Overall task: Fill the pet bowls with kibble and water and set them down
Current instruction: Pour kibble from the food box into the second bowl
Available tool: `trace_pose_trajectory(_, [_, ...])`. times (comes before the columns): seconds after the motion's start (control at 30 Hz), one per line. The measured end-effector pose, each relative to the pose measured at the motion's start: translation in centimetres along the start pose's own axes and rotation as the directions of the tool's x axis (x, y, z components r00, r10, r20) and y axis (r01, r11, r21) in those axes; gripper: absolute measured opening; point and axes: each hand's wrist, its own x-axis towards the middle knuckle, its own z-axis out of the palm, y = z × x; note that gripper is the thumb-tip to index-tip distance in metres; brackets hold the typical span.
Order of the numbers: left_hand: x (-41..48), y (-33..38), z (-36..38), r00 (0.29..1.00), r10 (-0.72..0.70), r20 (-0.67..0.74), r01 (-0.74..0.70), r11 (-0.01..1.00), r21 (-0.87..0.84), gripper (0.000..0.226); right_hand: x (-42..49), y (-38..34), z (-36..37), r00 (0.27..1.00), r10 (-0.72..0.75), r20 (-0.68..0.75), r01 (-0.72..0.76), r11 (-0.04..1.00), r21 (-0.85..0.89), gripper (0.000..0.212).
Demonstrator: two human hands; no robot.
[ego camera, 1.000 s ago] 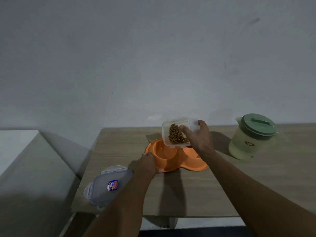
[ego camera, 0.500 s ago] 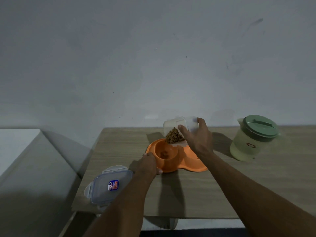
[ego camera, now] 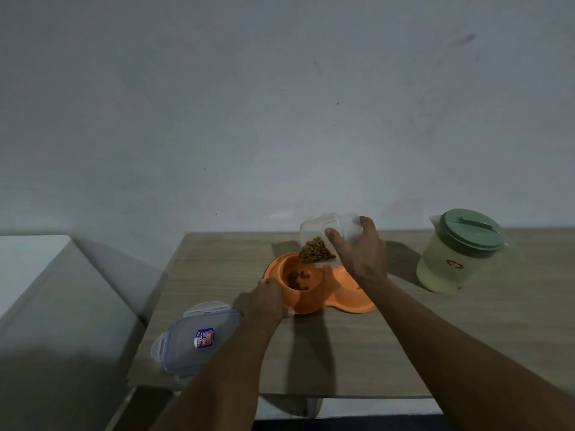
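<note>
Lid (ego camera: pixel 199 337) left of bowl (ego camera: pixel 314 293), jug (ego camera: pixel 460 250) right.

one orange pet dish (ego camera: pixel 311 301) with two wells sits on one table (ego camera: pixel 357 353). left of the dish lies one clear lid (ego camera: pixel 199 334), right of it one green-lidded jug (ego camera: pixel 451 259), above it one kibble container (ego camera: pixel 317 227). two hands: left hand (ego camera: pixel 267 297), right hand (ego camera: pixel 364 256).

The pet bowl (ego camera: pixel 323 301) is bright orange and the kibble (ego camera: pixel 315 252) brown. The container (ego camera: pixel 315 227) is cloudy white. The jug (ego camera: pixel 445 265) has a pale yellowish body and a sage-green cap (ego camera: pixel 471 228). The lid (ego camera: pixel 189 346) is clear with a bluish rim and carries a blue, red and white sticker (ego camera: pixel 204 338). The counter (ego camera: pixel 357 353) shows pale wood grain. The wall (ego camera: pixel 280 119) is grey-white with dark specks.
</note>
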Motion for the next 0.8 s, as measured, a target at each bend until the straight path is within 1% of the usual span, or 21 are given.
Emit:
trace_pose_trajectory(0.23, [-0.36,-0.11,0.01,1.0,0.013,-0.01,-0.013,1.0,-0.022,0.079,-0.16,-0.17,0.03,1.0,-0.007,0.025,0.008,0.999,-0.044,0.073])
trace_pose_trajectory(0.37, [-0.32,-0.13,-0.03,1.0,0.013,-0.009,-0.014,1.0,-0.016,0.082,-0.28,-0.19,-0.12,0.999,0.048,0.022,-0.049,0.999,0.011,0.077])
trace_pose_trajectory(0.5, [-0.22,-0.08,0.06,1.0,0.003,-0.015,-0.003,1.0,0.008,0.082,-0.34,-0.19,-0.14,1.0,0.01,0.028,-0.008,0.999,-0.051,0.074])
trace_pose_trajectory(0.7, [-0.41,0.1,-0.13,1.0,-0.008,-0.009,0.008,1.0,-0.006,0.081,-0.17,-0.21,-0.13,1.0,0.018,0.02,-0.017,0.998,-0.066,0.075])
trace_pose_trajectory(0.8, [-0.45,0.14,-0.15,1.0,0.0,-0.007,0.0,1.0,-0.022,0.082,-0.11,-0.21,-0.19,0.998,0.065,0.005,-0.065,0.998,-0.016,0.081])
